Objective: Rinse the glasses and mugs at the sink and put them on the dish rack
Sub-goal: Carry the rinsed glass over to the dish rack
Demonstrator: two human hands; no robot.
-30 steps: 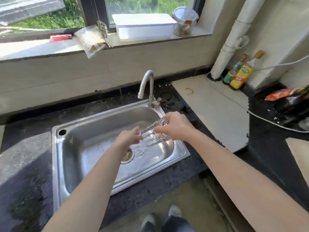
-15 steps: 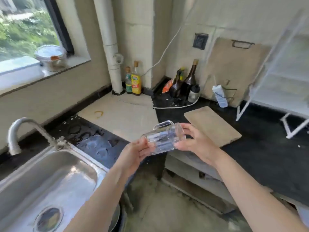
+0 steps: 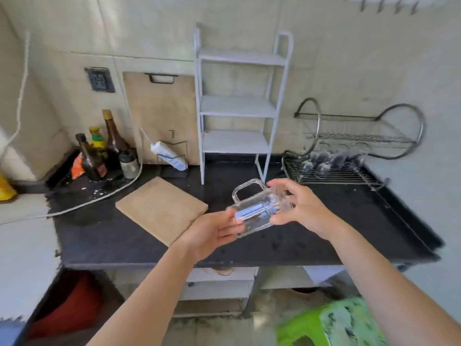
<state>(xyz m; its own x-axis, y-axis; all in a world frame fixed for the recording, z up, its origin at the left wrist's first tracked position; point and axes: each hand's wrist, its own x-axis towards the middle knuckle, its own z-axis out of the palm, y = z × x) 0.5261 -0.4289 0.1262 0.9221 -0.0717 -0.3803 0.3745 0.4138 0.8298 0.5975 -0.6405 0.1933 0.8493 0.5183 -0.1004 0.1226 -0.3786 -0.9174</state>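
Observation:
A clear glass mug (image 3: 257,208) with a square handle lies on its side in the air above the black counter (image 3: 349,228). My left hand (image 3: 212,233) holds its one end and my right hand (image 3: 299,208) grips the other end. The wire dish rack (image 3: 331,174) stands at the back right of the counter, beyond my right hand. Several glasses (image 3: 329,159) lie blurred on its lower tier. The sink is out of view.
A wooden cutting board (image 3: 162,209) lies on the counter left of the mug. A white shelf unit (image 3: 237,106) stands against the wall. Dark bottles (image 3: 104,151) and a white cable (image 3: 99,198) sit at the back left. A green stool (image 3: 336,323) is below right.
My view has swung right from the sink to the black counter. Both hands have carried the mug away from the sink toward the dish rack.

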